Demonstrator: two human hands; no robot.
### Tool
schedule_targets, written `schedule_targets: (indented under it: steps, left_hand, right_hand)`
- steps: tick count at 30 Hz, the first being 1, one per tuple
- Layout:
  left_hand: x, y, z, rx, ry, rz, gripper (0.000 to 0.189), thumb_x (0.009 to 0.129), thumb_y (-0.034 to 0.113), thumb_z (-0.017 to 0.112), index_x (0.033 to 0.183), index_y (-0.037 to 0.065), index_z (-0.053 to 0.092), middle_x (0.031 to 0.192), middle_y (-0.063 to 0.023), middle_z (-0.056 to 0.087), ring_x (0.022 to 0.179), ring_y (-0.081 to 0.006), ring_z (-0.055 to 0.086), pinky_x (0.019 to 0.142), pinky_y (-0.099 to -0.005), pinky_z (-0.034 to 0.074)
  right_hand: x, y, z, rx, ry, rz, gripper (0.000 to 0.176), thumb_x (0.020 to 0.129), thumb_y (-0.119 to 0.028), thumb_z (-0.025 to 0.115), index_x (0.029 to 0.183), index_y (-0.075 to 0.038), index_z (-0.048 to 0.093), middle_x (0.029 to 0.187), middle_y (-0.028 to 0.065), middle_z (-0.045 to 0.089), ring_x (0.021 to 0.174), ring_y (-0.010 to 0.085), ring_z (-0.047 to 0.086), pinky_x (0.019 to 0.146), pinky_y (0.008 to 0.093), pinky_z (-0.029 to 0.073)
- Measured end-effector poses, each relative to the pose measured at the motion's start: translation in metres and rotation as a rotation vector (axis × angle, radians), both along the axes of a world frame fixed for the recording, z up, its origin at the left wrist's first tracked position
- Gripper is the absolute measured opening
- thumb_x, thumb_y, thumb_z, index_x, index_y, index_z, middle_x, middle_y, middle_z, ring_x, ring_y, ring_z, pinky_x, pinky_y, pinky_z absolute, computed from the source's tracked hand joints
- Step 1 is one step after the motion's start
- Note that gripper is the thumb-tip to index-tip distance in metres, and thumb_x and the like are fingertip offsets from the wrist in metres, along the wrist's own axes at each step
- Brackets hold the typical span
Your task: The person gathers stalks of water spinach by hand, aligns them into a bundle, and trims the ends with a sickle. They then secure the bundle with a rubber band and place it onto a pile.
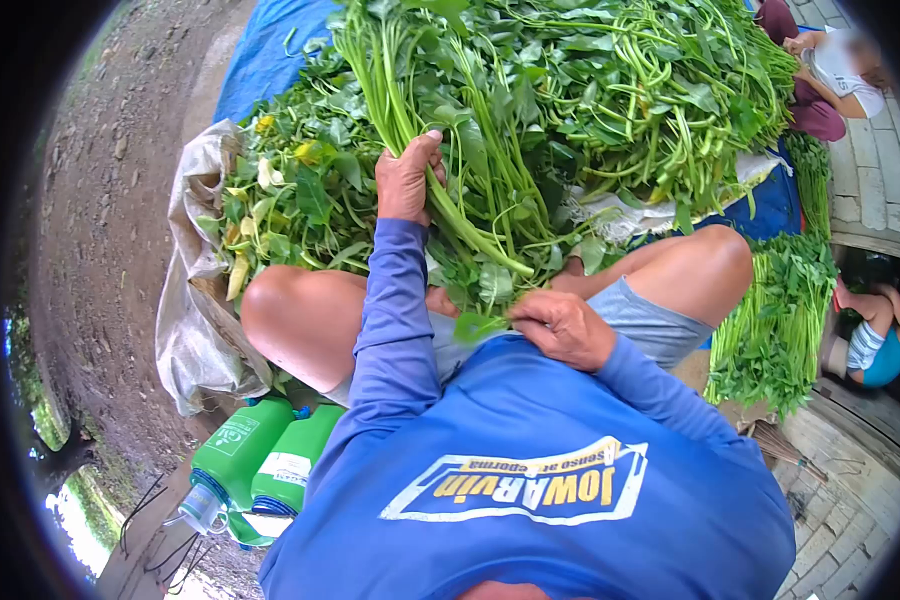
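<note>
A bunch of long green stems with leaves (pixel 395 110) is gripped in my left hand (pixel 408 180), its cut ends pointing down toward my lap. My right hand (pixel 565 328) is near my waist, with thumb and fingers pressed together beside a small green leaf (pixel 478 326); whether the fingers hold that leaf is blurred. More leafy stems (pixel 510 170) lie just beyond my hands, between my bent knees. Behind them spreads a large heap of the same greens (pixel 650 90).
Yellowing leaves (pixel 270 210) lie by a pale sack (pixel 195 290) at the left. Two green jugs (pixel 238 440) stand lower left. Bundled greens (pixel 775 320) lie at the right. Two other people (pixel 840 75) (pixel 875 335) sit at the right edge.
</note>
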State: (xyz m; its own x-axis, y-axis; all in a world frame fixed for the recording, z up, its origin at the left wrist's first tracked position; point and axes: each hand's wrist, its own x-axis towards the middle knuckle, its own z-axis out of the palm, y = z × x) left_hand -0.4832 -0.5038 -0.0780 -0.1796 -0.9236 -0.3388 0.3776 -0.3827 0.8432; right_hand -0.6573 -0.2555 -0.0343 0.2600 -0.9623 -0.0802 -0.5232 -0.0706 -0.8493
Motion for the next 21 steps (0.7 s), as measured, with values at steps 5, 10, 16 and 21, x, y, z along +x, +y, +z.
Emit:
schedule_targets:
  steps: [5,10,16,21]
  left_hand:
    - [0.010,0.006,0.028,-0.193,0.083,-0.071,0.022,0.093,0.020,0.069,0.083,0.010,0.052,0.066,-0.0010,0.047,0.051,-0.0143,0.049,0.047,-0.0285,0.041]
    - [-0.007,0.018,0.033,-0.192,0.128,-0.085,0.015,0.091,0.010,0.066,0.088,0.008,0.052,0.067,-0.0012,0.047,0.053,-0.0133,0.048,0.048,-0.0277,0.040]
    - [0.009,0.008,0.020,0.046,0.080,0.035,0.015,0.092,0.013,0.070,0.096,0.005,0.058,0.071,0.0000,0.050,0.057,-0.0104,0.047,0.049,-0.0255,0.040]
    - [0.043,-0.018,0.025,0.085,0.051,0.218,0.019,0.092,0.019,0.074,0.095,0.010,0.057,0.071,0.0023,0.050,0.057,-0.0095,0.047,0.050,-0.0249,0.040]
  right_hand:
    - [-0.003,-0.044,0.071,0.122,-0.245,-0.511,0.020,0.091,-0.015,0.072,0.103,0.001,0.075,0.087,0.0112,0.071,0.075,0.0157,0.066,0.068,0.0312,0.052]
    - [0.032,-0.126,0.049,0.038,-0.479,-0.502,0.016,0.096,-0.016,0.071,0.094,0.000,0.074,0.082,0.0046,0.071,0.073,0.0100,0.063,0.066,0.0270,0.050]
    - [0.031,-0.080,0.037,0.236,-0.956,-0.358,0.015,0.107,-0.015,0.062,0.110,-0.002,0.069,0.087,0.0005,0.068,0.080,0.0082,0.063,0.073,0.0263,0.052]
    - [-0.010,-0.035,0.034,0.427,-0.440,-0.191,0.018,0.104,-0.019,0.062,0.103,-0.004,0.073,0.090,0.0067,0.072,0.079,0.0125,0.065,0.074,0.0293,0.053]
